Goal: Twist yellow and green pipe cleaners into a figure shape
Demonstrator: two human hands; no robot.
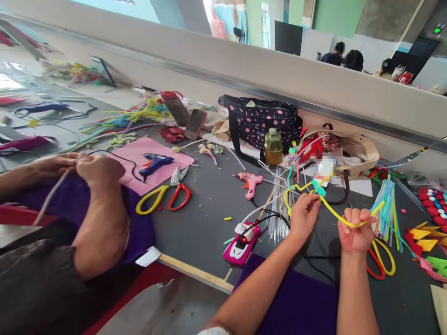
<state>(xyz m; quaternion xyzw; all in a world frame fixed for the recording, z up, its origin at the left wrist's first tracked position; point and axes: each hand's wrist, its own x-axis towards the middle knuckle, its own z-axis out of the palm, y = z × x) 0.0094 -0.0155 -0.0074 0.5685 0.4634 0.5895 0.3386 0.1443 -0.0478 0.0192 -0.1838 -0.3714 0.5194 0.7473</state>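
A yellow pipe cleaner (pixel 337 215) runs in a curve between my two hands over the right part of the table. My left hand (pixel 304 217) pinches it near a small turquoise piece (pixel 318 188), from which a bent yellow stretch goes off to the left. Closed in a fist, my right hand (pixel 356 229) grips the other end, whose tip sticks out beyond the fingers. Behind it stands a bundle of pastel pipe cleaners (pixel 386 209). Scissors with red and yellow handles (pixel 387 260) lie beside my right wrist, their blades mostly hidden.
Left of my hands are a pink glue gun (pixel 249 182), a magenta power strip (pixel 240 249) and a heap of thin wires (pixel 278 209). A bottle (pixel 273 146) and a dotted bag (pixel 261 116) stand behind. At left, a co-worker's hands (pixel 94 170) hold a pale strand.
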